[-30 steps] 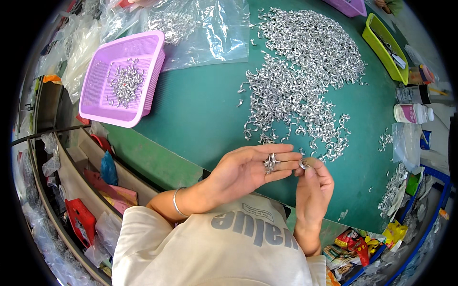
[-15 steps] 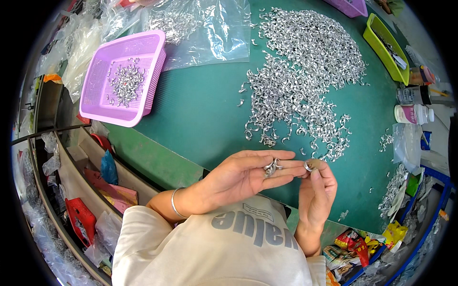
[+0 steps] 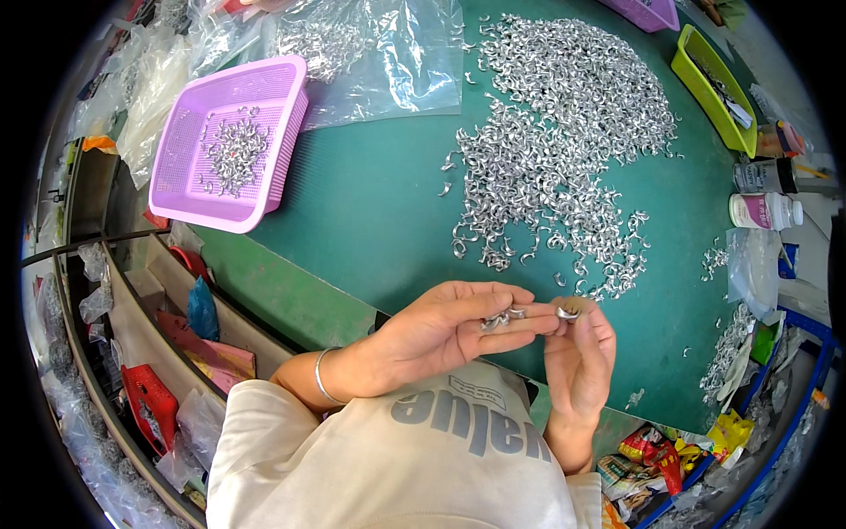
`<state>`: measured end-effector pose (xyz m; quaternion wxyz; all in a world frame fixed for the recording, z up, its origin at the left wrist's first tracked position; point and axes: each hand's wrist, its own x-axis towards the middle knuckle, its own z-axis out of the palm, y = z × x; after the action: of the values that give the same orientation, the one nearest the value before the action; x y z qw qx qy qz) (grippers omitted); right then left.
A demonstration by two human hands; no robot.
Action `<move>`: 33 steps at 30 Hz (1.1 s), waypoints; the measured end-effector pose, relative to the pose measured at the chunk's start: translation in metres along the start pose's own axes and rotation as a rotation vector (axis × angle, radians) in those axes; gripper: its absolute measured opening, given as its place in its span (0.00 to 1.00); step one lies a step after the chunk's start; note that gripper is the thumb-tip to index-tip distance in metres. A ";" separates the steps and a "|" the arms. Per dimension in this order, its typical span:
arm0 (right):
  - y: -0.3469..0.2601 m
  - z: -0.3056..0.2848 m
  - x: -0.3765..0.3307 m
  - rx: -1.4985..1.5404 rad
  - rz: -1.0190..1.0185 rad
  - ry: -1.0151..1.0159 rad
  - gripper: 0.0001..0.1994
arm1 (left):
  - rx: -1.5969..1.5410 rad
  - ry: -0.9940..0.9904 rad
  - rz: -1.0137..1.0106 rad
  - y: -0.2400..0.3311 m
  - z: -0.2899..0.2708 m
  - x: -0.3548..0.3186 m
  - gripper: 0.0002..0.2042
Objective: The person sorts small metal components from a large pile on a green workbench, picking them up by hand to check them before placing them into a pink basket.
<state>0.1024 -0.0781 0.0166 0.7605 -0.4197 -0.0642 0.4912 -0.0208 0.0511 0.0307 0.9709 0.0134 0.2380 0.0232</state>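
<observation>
Green and smooth, the counter [image 3: 370, 194] stretches out before you, with a large heap of small, curved silver metal pieces [image 3: 573, 106] spread over its far middle and trailing toward you. Close to your body, your left hand [image 3: 441, 326] is turned palm up, holding a small cluster of pieces [image 3: 502, 317] on its fingers, with the thumb lying close against them. Just beside those fingertips, your right hand [image 3: 577, 366] pinches a single curved piece [image 3: 567, 314] between thumb and forefinger. A metal bangle [image 3: 322, 377] circles your left wrist. Off to your left, a purple basket [image 3: 181, 194] has more pieces in it, and a clear plastic bag [image 3: 423, 79] lies beyond, near its upper edge. At the far right, a lime-green basket [image 3: 747, 141] sits near a white bottle [image 3: 774, 212] with a pink label.
</observation>
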 end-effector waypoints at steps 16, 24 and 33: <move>0.008 0.004 -0.004 0.038 0.041 -0.054 0.05 | 0.431 0.026 0.110 -0.011 0.002 0.001 0.09; 0.006 0.005 -0.006 -0.169 -0.009 0.001 0.03 | 0.470 0.029 0.104 -0.012 0.003 0.005 0.08; 0.004 -0.016 0.024 -1.147 -0.468 0.129 0.09 | 0.320 -0.018 0.104 -0.012 -0.042 0.012 0.07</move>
<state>0.1201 -0.0674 -0.0036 0.5037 -0.7650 -0.3622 0.1727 -0.0294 0.0405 -0.0127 0.9559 0.1802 0.2291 0.0353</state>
